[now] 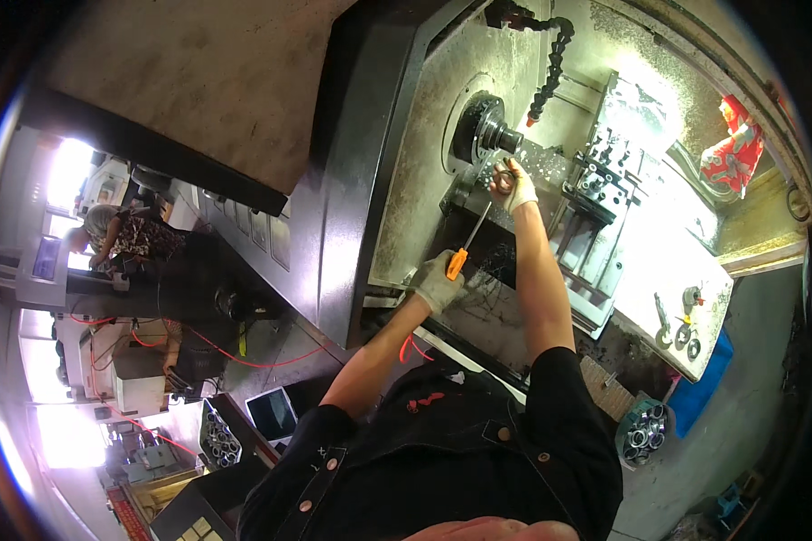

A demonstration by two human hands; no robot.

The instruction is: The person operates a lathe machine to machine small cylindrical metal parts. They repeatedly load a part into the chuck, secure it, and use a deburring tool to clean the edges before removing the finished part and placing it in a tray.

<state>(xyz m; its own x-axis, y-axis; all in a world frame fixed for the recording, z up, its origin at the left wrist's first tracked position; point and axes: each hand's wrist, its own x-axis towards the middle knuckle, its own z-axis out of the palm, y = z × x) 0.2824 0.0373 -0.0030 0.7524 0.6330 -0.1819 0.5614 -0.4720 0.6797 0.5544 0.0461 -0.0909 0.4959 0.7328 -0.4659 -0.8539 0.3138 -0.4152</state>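
Head view: lathe (356, 171) stands open, a brightly lit table (672, 243) at right, a black jointed hose (553, 72) bent down from above, and the chuck (483, 131) jutting from the inner wall. Left hand (438, 281), gloved, has its fingers wrapped around an orange-handled tool (457, 263), its thin shaft slanting up toward the right hand (517, 189). Right hand, also gloved, sits just below the chuck, fingers closed on a small dark ring (505, 181).
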